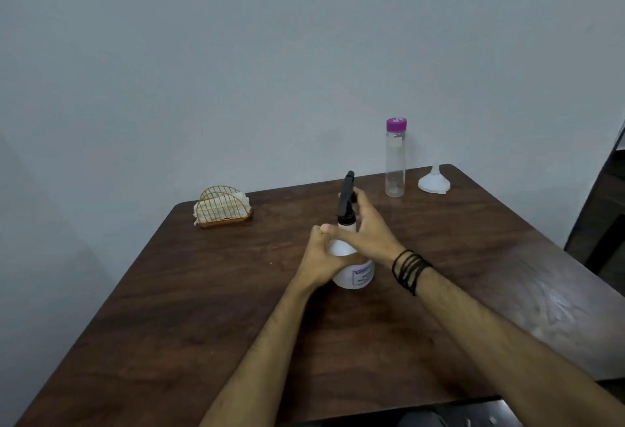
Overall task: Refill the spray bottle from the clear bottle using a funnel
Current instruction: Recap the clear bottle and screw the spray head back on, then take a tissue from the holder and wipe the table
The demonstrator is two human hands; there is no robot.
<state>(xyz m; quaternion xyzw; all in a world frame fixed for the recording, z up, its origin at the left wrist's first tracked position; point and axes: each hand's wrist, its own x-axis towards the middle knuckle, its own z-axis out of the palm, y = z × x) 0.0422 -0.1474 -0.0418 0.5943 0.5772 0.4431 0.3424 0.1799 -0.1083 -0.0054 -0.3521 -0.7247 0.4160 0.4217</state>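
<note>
A white spray bottle [355, 274] with a black trigger head [346, 200] stands upright in the middle of the dark wooden table [203, 308]. My left hand [319, 257] is wrapped around the bottle's white body from the left. My right hand [367, 227] grips the black spray head and collar from the right; black cords circle that wrist. At the back right stands a clear bottle [395, 163] with a purple cap, apart from both hands. To its right a white funnel [434, 181] rests upside down, spout pointing up.
A gold wire napkin holder [221, 208] with white napkins sits at the back left of the table. A grey wall runs behind the table. A dark chair or furniture edge [602, 217] shows at the far right.
</note>
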